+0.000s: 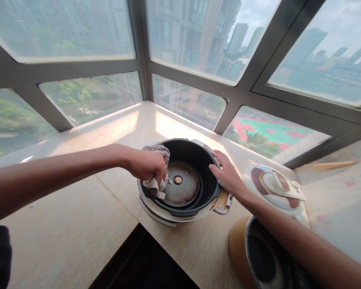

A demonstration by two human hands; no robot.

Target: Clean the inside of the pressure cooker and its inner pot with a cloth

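Main risk, we'd judge: the cloth [161, 149] snagging on the central button [177, 180] of the heating plate [188, 190] if its loose end gets dragged inward. The cooker [185, 150] could also skid or turn on the counter [63, 241] should the left hand [152, 165] push hard without firm bracing opposite. Right forearm [289, 239] passes above a gold-sided pot [238, 249], between 4 and 5 o'clock from the cooker; dropping that arm might knock it. Left hand: clenched on the bunched cloth, inside the cooker at 9 o'clock. Right hand [226, 172]: at the rim [183, 214], 3 o'clock, fingers spread, closed round nothing; pressure we can't tell. Cooker's between both, 3 o'clock from left, 9 from right. Lid [273, 182] lies off, 3 o'clock, beyond the right hand.
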